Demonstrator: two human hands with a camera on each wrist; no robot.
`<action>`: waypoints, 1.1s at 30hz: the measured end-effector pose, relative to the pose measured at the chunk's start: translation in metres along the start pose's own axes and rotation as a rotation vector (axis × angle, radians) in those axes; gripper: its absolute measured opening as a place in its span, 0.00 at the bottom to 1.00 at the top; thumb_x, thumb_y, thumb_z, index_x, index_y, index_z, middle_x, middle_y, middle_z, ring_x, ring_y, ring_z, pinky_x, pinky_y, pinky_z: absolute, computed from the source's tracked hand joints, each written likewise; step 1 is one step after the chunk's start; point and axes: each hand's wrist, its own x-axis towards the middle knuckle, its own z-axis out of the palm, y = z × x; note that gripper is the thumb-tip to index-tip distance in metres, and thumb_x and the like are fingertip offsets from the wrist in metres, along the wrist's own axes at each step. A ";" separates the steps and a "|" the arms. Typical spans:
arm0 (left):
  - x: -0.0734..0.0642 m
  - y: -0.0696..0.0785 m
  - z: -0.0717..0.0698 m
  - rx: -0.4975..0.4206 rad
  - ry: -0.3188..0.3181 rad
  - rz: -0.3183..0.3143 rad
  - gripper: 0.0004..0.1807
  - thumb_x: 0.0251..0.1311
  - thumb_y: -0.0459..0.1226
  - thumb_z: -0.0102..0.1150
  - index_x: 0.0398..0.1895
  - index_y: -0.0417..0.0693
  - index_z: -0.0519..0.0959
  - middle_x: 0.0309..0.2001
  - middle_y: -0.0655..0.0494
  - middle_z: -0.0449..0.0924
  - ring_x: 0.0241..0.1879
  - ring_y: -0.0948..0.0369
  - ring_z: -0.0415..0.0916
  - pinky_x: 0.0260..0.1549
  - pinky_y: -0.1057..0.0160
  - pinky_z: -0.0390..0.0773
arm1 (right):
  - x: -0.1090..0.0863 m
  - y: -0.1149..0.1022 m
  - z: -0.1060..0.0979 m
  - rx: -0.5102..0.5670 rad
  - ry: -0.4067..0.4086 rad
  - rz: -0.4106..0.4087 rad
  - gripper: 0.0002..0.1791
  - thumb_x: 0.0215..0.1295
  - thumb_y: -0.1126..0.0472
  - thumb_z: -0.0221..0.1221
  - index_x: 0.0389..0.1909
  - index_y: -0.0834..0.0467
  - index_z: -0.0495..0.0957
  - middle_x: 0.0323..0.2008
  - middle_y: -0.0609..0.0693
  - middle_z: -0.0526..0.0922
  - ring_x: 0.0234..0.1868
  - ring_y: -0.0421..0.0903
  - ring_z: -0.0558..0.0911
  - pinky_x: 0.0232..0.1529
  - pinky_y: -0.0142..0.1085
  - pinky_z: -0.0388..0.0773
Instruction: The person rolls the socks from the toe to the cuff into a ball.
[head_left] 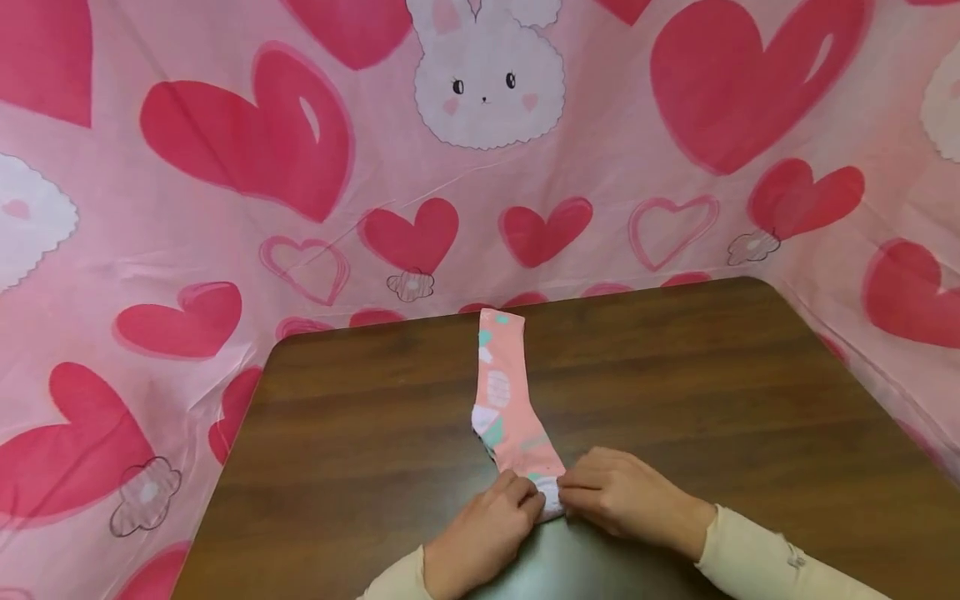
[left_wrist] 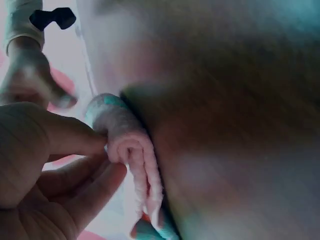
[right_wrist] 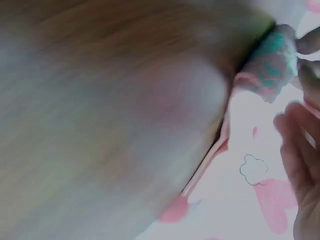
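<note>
A pink sock (head_left: 510, 383) with green and white patches stretches across the brown table, its white toe end nearest me. My left hand (head_left: 493, 521) pinches the toe end from the left between thumb and fingers. In the left wrist view this end of the sock (left_wrist: 132, 145) is doubled over in thick layers beside the left fingertips. On the other side is my right hand (head_left: 626, 500), its fingertips right at the toe's right edge in the head view. The right wrist view shows the right hand (right_wrist: 302, 162) with loosely extended fingers, a little off the bunched toe (right_wrist: 272, 65).
The dark wood-grain table (head_left: 712, 400) has rounded far corners. A pink cloth (head_left: 592, 142) printed with red hearts and white rabbits hangs around its back and sides. The sock's cuff reaches close to the table's far edge.
</note>
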 end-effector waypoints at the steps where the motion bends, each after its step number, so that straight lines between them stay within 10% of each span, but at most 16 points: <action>1: -0.001 0.001 -0.001 0.035 -0.017 0.004 0.03 0.62 0.35 0.63 0.38 0.49 0.82 0.36 0.59 0.76 0.37 0.63 0.71 0.27 0.74 0.75 | -0.002 0.000 0.000 -0.015 -0.021 -0.039 0.03 0.64 0.59 0.66 0.36 0.54 0.83 0.38 0.42 0.81 0.37 0.39 0.79 0.42 0.33 0.77; 10: -0.004 0.006 -0.007 0.160 -0.043 0.066 0.07 0.55 0.37 0.67 0.35 0.47 0.82 0.29 0.59 0.76 0.30 0.62 0.67 0.18 0.72 0.69 | -0.007 -0.002 0.012 -0.003 -0.091 -0.032 0.15 0.46 0.53 0.78 0.31 0.49 0.80 0.36 0.39 0.82 0.32 0.37 0.77 0.36 0.30 0.75; 18: -0.001 0.006 0.000 0.138 -0.001 -0.011 0.09 0.52 0.37 0.72 0.27 0.51 0.78 0.27 0.61 0.76 0.28 0.63 0.68 0.19 0.73 0.70 | -0.002 0.001 0.015 0.090 -0.051 0.082 0.21 0.46 0.50 0.78 0.23 0.47 0.71 0.20 0.32 0.71 0.24 0.31 0.69 0.29 0.25 0.67; 33: 0.005 -0.009 0.010 -0.327 0.163 -0.203 0.15 0.42 0.29 0.67 0.34 0.44 0.73 0.22 0.65 0.65 0.22 0.69 0.63 0.20 0.76 0.63 | 0.011 0.020 0.010 0.380 -0.156 0.290 0.12 0.52 0.67 0.66 0.33 0.50 0.75 0.23 0.32 0.65 0.23 0.27 0.63 0.24 0.18 0.61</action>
